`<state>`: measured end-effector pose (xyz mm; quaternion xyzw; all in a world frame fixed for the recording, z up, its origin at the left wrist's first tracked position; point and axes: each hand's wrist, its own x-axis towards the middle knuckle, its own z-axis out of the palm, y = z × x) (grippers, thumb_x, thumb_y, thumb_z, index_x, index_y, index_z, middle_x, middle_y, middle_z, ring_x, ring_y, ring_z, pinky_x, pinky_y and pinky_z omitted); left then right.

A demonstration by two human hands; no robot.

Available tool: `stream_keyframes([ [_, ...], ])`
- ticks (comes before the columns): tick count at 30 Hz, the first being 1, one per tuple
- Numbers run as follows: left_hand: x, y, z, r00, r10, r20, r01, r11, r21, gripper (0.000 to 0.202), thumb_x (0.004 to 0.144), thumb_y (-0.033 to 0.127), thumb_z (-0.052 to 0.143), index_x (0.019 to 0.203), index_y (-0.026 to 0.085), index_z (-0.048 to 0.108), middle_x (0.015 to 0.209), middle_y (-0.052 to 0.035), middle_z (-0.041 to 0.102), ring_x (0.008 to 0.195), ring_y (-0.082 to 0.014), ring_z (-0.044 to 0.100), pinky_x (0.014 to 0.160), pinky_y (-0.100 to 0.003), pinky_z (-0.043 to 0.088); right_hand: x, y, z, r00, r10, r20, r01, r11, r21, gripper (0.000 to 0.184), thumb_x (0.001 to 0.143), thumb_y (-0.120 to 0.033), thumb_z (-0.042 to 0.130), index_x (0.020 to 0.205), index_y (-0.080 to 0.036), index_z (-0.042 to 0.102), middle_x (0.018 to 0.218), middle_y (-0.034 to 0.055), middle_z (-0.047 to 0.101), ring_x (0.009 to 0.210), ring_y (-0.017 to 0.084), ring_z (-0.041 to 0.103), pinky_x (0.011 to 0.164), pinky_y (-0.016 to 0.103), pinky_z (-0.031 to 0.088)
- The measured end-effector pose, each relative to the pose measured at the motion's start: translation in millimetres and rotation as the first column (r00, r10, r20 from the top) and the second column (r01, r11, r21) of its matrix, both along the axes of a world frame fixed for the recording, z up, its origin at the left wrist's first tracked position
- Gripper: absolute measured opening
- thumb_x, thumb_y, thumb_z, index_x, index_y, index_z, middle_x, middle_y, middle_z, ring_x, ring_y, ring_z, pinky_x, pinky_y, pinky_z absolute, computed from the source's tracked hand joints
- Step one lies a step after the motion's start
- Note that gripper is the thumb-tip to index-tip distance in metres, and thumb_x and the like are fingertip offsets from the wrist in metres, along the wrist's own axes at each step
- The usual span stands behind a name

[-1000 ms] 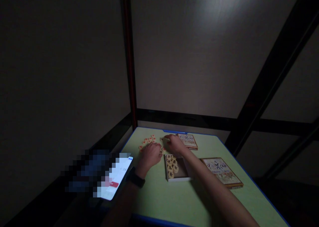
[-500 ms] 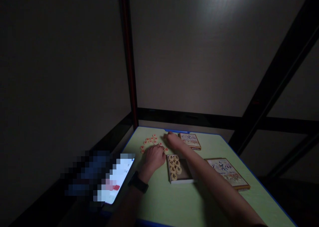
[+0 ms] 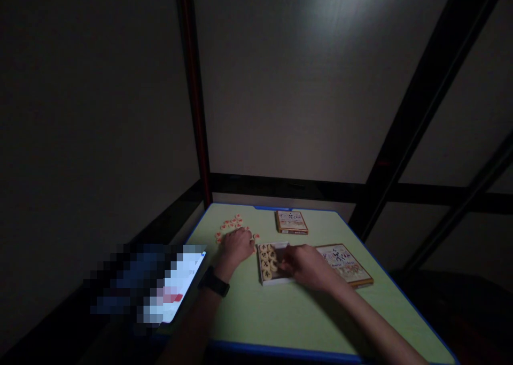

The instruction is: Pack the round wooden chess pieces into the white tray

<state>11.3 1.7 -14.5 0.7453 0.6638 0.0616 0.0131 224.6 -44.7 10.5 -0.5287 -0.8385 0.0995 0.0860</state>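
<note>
Among the red-marked Chinese chess pieces (image 3: 231,225) at the table's far left rests my left hand (image 3: 239,243). Its fingers curl downward over the pieces, and what lies beneath them is hidden. My right hand (image 3: 302,265) reaches into an open white-walled box (image 3: 276,282). Thumb and forefinger are pinched together beside the dark-marked chess pieces (image 3: 265,264), which line the box's left side in two columns. Whatever the pinch holds is too dark and small to make out. A single red-marked piece (image 3: 257,236) lies just right of my left hand.
A printed game box (image 3: 292,222) sits toward the far edge of the green table (image 3: 256,322). Another printed box or lid (image 3: 347,266) lies right of my right hand. At the left edge glows a phone or tablet screen (image 3: 182,285), partly pixelated. Walls close in behind.
My right hand has come back from the table's far side and down into the open box. My left hand stays over the red-marked pieces. The view has shifted slightly right.
</note>
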Motion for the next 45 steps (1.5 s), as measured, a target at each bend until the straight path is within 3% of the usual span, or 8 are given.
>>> stream_keyframes([
  [4, -6, 2, -0.6, 1.0, -0.014, -0.003, 0.014, 1.0, -0.009, 0.028, 0.093, 0.033, 0.048, 0.105, 0.02, 0.07, 0.114, -0.0118, 0.071, 0.11, -0.0267, 0.066, 0.094, -0.04, 0.049, -11, -8, -1.0, 0.982, -0.06, 0.177, 0.056, 0.998, 0.026, 0.02, 0.088, -0.03, 0.059, 0.093, -0.017, 0.073, 0.094, 0.015, 0.076, 0.083, 0.026, 0.07, 0.066, 0.028, 0.041],
  [12, -3, 0, 7.2, 0.999, -0.02, -0.036, 0.019, 0.999, -0.028, 0.028, 0.091, 0.032, 0.05, 0.107, 0.02, 0.07, 0.116, -0.0127, 0.072, 0.112, -0.028, 0.065, 0.095, -0.043, 0.048, -12, -7, -7.1, 0.973, -0.046, 0.224, 0.054, 0.998, -0.028, 0.03, 0.098, -0.031, 0.047, 0.097, -0.018, 0.074, 0.101, 0.0158, 0.075, 0.09, 0.026, 0.071, 0.068, 0.029, 0.039],
  [19, 1, 2, 13.9, 0.998, -0.033, -0.053, 0.029, 0.997, -0.067, 0.027, 0.089, 0.033, 0.054, 0.107, 0.019, 0.071, 0.117, -0.0137, 0.072, 0.116, -0.0293, 0.062, 0.097, -0.044, 0.047, -13, -9, -7.3, 0.999, -0.005, 0.044, 0.008, 0.998, -0.064, 0.023, 0.095, -0.017, 0.046, 0.104, -0.016, 0.067, 0.094, 0.0123, 0.074, 0.082, 0.021, 0.067, 0.063, 0.027, 0.033],
  [24, 1, 4, 10.6, 0.996, -0.053, -0.067, 0.05, 0.998, -0.044, 0.027, 0.088, 0.034, 0.057, 0.104, 0.019, 0.072, 0.113, -0.0149, 0.072, 0.116, -0.0302, 0.062, 0.098, -0.044, 0.046, -15, -7, -11.0, 0.995, 0.017, -0.098, -0.027, 0.995, -0.1, 0.021, 0.096, -0.018, 0.046, 0.097, -0.015, 0.067, 0.085, 0.0095, 0.072, 0.071, 0.017, 0.061, 0.06, 0.026, 0.031],
  [31, -6, 7, 13.5, 0.999, -0.029, -0.043, 0.028, 0.999, -0.028, 0.026, 0.091, 0.03, 0.051, 0.1, 0.02, 0.073, 0.109, -0.0132, 0.074, 0.109, -0.0269, 0.066, 0.092, -0.038, 0.049, -7, 4, -16.9, 0.986, 0.005, -0.166, -0.014, 0.998, -0.055, 0.024, 0.085, -0.006, 0.048, 0.093, -0.017, 0.069, 0.083, 0.0061, 0.073, 0.073, 0.016, 0.062, 0.064, 0.023, 0.035],
  [37, -19, 8, 1.2, 0.999, 0.049, -0.001, -0.048, 0.986, 0.162, 0.036, 0.098, 0.022, 0.036, 0.098, 0.018, 0.072, 0.105, -0.0114, 0.074, 0.103, -0.0216, 0.066, 0.091, -0.031, 0.048, -46, 37, 5.7, 0.998, 0.058, -0.009, -0.058, 0.998, 0.015, 0.024, 0.082, -0.01, 0.053, 0.092, -0.02, 0.073, 0.091, 0.0052, 0.076, 0.086, 0.018, 0.068, 0.07, 0.023, 0.04],
  [39, -22, 6, -1.9, 0.995, 0.095, 0.039, -0.101, 0.974, 0.204, 0.036, 0.098, 0.02, 0.035, 0.102, 0.018, 0.07, 0.109, -0.0103, 0.073, 0.106, -0.0206, 0.065, 0.092, -0.03, 0.047, -67, 50, 11.6, 0.989, 0.047, 0.143, -0.052, 0.998, 0.036, 0.025, 0.084, -0.015, 0.053, 0.098, -0.022, 0.074, 0.101, 0.0075, 0.076, 0.095, 0.021, 0.069, 0.074, 0.025, 0.043],
  [45, -32, 0, -1.7, 0.975, 0.206, 0.089, -0.222, 0.939, 0.262, 0.038, 0.099, 0.02, 0.031, 0.109, 0.018, 0.068, 0.109, -0.0102, 0.071, 0.105, -0.0221, 0.064, 0.085, -0.03, 0.048, -110, 77, 16.2, 0.956, 0.044, 0.292, -0.037, 0.999, -0.028, 0.034, 0.079, -0.03, 0.068, 0.111, -0.019, 0.073, 0.112, 0.017, 0.073, 0.103, 0.031, 0.069, 0.079, 0.033, 0.052],
])
